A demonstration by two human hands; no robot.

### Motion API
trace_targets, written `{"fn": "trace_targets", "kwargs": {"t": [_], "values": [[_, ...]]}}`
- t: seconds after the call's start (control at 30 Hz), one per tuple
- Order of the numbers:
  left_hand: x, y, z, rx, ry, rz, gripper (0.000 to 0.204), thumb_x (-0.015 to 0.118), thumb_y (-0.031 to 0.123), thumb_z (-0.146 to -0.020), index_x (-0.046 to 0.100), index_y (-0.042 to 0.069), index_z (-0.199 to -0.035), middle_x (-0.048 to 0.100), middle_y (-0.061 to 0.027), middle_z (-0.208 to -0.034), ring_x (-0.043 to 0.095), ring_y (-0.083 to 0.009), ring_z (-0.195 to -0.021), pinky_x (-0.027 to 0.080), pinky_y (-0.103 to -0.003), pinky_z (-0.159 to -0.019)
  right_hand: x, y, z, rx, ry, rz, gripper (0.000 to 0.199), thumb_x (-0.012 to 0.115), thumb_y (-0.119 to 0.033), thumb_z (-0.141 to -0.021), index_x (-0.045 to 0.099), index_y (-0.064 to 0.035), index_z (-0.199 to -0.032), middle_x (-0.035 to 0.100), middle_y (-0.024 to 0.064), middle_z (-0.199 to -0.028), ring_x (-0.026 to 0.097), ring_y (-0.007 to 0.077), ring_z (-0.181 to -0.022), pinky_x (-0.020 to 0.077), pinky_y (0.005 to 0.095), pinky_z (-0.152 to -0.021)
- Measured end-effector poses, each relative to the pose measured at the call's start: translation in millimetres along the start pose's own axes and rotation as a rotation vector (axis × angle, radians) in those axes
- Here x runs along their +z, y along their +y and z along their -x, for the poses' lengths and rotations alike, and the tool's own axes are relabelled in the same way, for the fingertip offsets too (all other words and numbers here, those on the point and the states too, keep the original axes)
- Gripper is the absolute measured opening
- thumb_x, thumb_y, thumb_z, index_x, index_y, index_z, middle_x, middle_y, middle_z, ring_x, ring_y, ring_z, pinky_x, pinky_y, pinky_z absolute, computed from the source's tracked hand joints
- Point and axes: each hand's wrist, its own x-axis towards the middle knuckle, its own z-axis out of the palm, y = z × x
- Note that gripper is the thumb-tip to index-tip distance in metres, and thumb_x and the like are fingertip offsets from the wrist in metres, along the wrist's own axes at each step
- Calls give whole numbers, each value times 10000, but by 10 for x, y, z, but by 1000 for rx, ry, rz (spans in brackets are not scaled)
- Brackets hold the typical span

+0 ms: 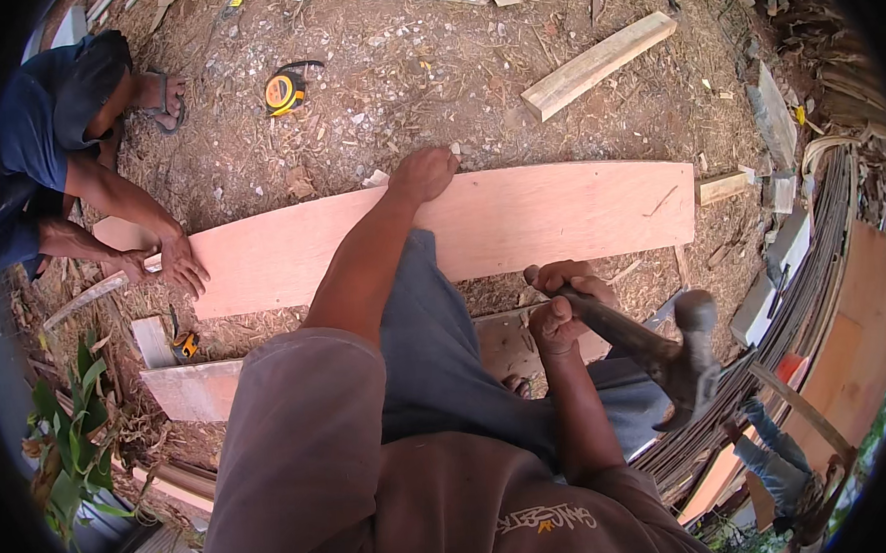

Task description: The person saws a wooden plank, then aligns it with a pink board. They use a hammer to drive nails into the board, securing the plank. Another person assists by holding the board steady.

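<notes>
In the view from my head, my right hand point(569, 300) is wrapped around the handle of a hammer point(626, 329), near its end, and the heavy metal head sticks out to the right of my grip and closer to my body. My left hand point(424, 174) has its fingers curled at the far edge of the long pink board point(560, 215); I cannot tell if they pinch something small. The board lies under and to both sides of my left hand, and just past my right hand. Far to the left of my grip, another person's hand point(182, 262) presses on the board's end. Past my left hand, a yellow tape measure point(285, 91) sits on the dirt. I think this is the nailing step, with the board being kept steady. The next move seems to call for a careful swing by my left hand, without hitting my fingers.
</notes>
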Motion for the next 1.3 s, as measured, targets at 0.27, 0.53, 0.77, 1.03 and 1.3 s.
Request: {"fn": "trace_targets", "kwargs": {"t": [0.27, 0.53, 0.77, 1.03, 1.3], "values": [[-379, -67, 416, 114, -265, -54, 489, 549, 383, -968, 604, 86, -1352, 675, -210, -1242, 645, -374, -1137, 483, -485, -1017, -228, 73, 306, 662, -357, 582, 406, 586, -387, -1018, 515, -30, -1199, 664, 247, -861, 657, 476, -796, 500, 551, -695], [-568, 357, 504, -37, -229, -343, 576, 775, 413, -824, 639, 129, -1307, 718, -175, -1175, 672, -339, -1135, 515, -476, -956, -258, 39, 127, 798, -584, 636, 355, 620, -327, -1001, 531, -21, -1159, 667, 240, -900, 661, 447, -867, 516, 516, -708], [-88, 1201, 828, 500, 228, -496, 308, 694, 284, -878, 670, 108, -1129, 711, -135, -1035, 687, -308, -1005, 530, -482, -859, -1559, -1029, 227, 1052, 10, -73, 306, 527, -331, -1075, 591, -56, -1192, 504, -19, -708, 472, 52, -511, 384, 200, -429], [1917, 2272, 1244, 667, -535, -445, 189, 589, 119, -901, 719, 72, -1030, 730, -151, -1062, 710, -330, -997, 571, -462, -830, -2411, -1332, 608, 953, 623, -244, 335, 536, -325, -1073, 549, -38, -1245, 517, 9, -736, 488, 81, -532, 417, 228, -457], [2593, 2105, 1676, 736, -544, -708, 232, 596, 82, -890, 758, 38, -1050, 747, -138, -1078, 741, -290, -997, 604, -415, -826, -2509, -1391, 857, 976, 641, -399, 309, 537, -263, -1073, 533, -27, -1274, 516, 9, -742, 489, 86, -533, 412, 228, -456]]}}
